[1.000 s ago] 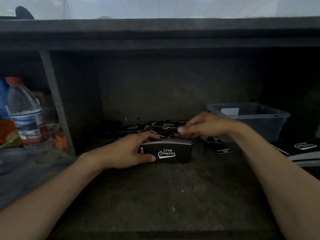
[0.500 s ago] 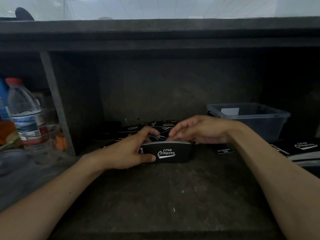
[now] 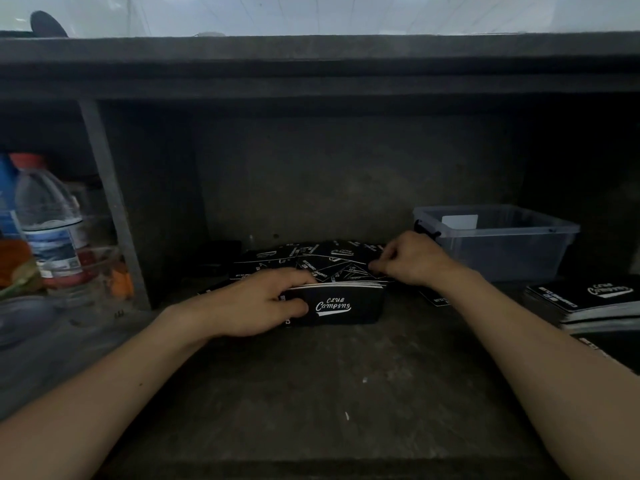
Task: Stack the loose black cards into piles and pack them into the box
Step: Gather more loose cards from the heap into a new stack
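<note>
Gathering is in hand: the left hand (image 3: 256,303) grips an upright stack of black white-lettered cards (image 3: 343,306) on the dark shelf (image 3: 311,393), thumb on its face. The right hand (image 3: 412,259) appears to pinch one of the loose black cards (image 3: 311,261) behind; next it must land squarely on the stack. The clear plastic box (image 3: 495,244) sits nearby, right.

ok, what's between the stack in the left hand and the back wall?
A heap of loose black cards, spread across the shelf behind the stack; the right hand pinches at its right edge. The head view shows it.
</note>
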### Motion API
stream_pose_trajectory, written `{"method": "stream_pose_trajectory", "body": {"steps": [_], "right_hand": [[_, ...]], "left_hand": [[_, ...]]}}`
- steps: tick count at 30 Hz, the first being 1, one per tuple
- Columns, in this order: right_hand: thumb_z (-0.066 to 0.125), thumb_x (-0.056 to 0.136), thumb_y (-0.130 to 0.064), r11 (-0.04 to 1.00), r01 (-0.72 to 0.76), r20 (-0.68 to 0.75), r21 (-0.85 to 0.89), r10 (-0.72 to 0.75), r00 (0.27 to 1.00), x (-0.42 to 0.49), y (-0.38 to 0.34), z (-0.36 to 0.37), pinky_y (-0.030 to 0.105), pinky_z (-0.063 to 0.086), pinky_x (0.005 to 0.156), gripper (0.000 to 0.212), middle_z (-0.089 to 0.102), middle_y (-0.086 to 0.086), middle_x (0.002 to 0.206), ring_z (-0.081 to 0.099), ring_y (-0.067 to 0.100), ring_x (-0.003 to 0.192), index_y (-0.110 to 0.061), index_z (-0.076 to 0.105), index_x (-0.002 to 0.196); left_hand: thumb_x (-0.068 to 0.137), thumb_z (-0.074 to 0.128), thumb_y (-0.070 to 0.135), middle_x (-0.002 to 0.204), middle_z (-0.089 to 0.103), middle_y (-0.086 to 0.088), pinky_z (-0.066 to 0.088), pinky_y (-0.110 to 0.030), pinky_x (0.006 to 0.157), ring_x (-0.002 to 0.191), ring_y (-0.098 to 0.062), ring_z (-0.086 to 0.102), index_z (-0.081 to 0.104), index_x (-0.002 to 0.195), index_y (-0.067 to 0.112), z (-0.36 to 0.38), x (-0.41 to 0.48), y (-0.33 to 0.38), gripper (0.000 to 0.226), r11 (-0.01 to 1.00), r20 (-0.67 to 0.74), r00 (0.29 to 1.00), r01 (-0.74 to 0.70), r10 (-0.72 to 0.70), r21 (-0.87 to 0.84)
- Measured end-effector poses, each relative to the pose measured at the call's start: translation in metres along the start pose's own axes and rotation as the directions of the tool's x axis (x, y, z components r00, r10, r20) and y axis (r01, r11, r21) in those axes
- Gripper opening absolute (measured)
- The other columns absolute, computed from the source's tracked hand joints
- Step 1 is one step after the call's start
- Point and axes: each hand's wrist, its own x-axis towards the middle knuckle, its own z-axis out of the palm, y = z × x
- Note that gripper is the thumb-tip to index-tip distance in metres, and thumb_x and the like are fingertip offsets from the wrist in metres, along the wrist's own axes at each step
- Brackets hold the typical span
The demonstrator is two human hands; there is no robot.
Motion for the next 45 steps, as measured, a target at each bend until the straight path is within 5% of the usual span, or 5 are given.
{"method": "stream_pose_trajectory", "body": {"steps": [9,15,21,32,45], "right_hand": [[0.081,0.074,-0.004,0.871,0.000,-0.229,0.491,0.129,0.965,0.008,0.003,-0.003,0.022,0.050,0.068,0.035,0.071,0.004,0.092,0.065,0.013,0.082,-0.012,0.066,0.104],[0.075,0.079,-0.009,0.896,0.063,-0.379,0.440,0.122,0.917,0.013,0.005,-0.006,0.036,0.055,0.088,0.021,0.071,-0.008,0.084,0.068,0.012,0.086,-0.026,0.070,0.090],[0.067,0.083,-0.017,0.792,0.162,-0.534,0.589,0.231,0.813,0.000,-0.003,-0.037,0.019,0.052,0.063,0.014,0.070,-0.010,0.079,0.065,0.004,0.074,-0.024,0.075,0.092],[0.057,0.096,-0.016,0.881,-0.069,0.304,0.469,-0.087,0.949,-0.024,-0.026,-0.025,0.025,0.058,0.060,0.021,0.069,0.015,0.101,0.067,0.016,0.085,-0.003,0.070,0.107],[0.063,0.084,0.010,0.867,0.455,0.258,0.203,-0.495,0.830,-0.001,-0.021,0.011,0.016,0.009,0.112,0.067,0.025,-0.009,0.158,0.016,0.006,0.145,-0.034,0.056,0.134]], "left_hand": [[0.100,0.061,0.018,0.103,0.071,0.022,0.055,-0.028,0.089,0.102,-0.003,0.068,0.065,0.100,0.048,-0.001,-0.002,0.001,0.030,0.997,0.015,1.000,-0.001,0.002,-0.076],[0.098,0.061,0.023,0.107,0.072,0.012,0.057,-0.041,0.093,0.104,-0.008,0.069,0.067,0.109,0.031,0.000,-0.001,-0.001,0.014,0.997,0.017,1.000,0.018,-0.016,-0.078],[0.099,0.063,0.017,0.106,0.073,0.014,0.055,-0.024,0.085,0.099,-0.003,0.070,0.067,0.107,0.033,0.001,-0.001,-0.003,0.018,0.996,-0.001,1.000,0.012,-0.012,-0.089],[0.099,0.064,0.015,0.103,0.073,0.015,0.057,-0.031,0.089,0.099,-0.005,0.070,0.067,0.104,0.036,-0.001,-0.003,0.001,0.022,0.998,0.003,1.000,-0.013,0.013,-0.057],[0.095,0.069,0.014,0.093,0.072,0.009,0.057,-0.035,0.081,0.088,-0.010,0.069,0.069,0.098,0.030,-0.006,-0.003,0.003,0.016,0.998,0.052,0.999,0.018,-0.015,-0.053]]}}
